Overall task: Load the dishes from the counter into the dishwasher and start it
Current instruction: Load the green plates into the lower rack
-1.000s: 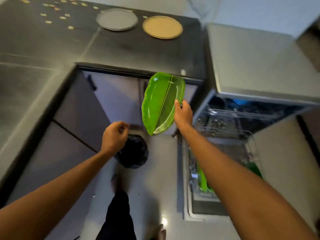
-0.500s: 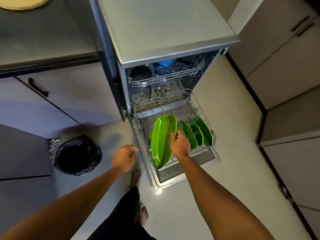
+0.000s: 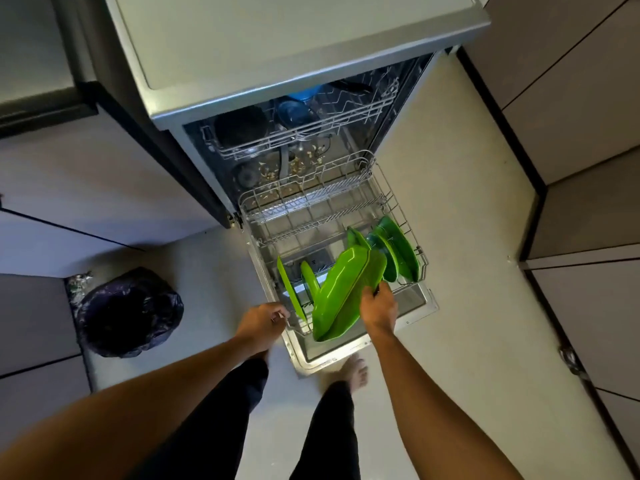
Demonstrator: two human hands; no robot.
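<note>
Lower rack (image 3: 311, 209) pulled out; green plates (image 3: 403, 251) standing in it.

- leaf-shaped platter (image 3: 341, 292): glossy green plastic, smooth
- lower rack (image 3: 311, 216): light coated wire
- dishwasher top (image 3: 277, 39): matt grey, smooth
- bin bag (image 3: 130, 311): dark crinkled plastic, slightly shiny

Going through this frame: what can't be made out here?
Head view, all:
1. Whether the leaf plate sits between tines: its own body hides its lower edge.
2. Whether the left hand grips the lower rack: its fingertips curl out of sight.
3. Upper rack contents: dark, in the dishwasher's shadow.
4. Dishes left on the counter: cut off by the left edge.
</note>
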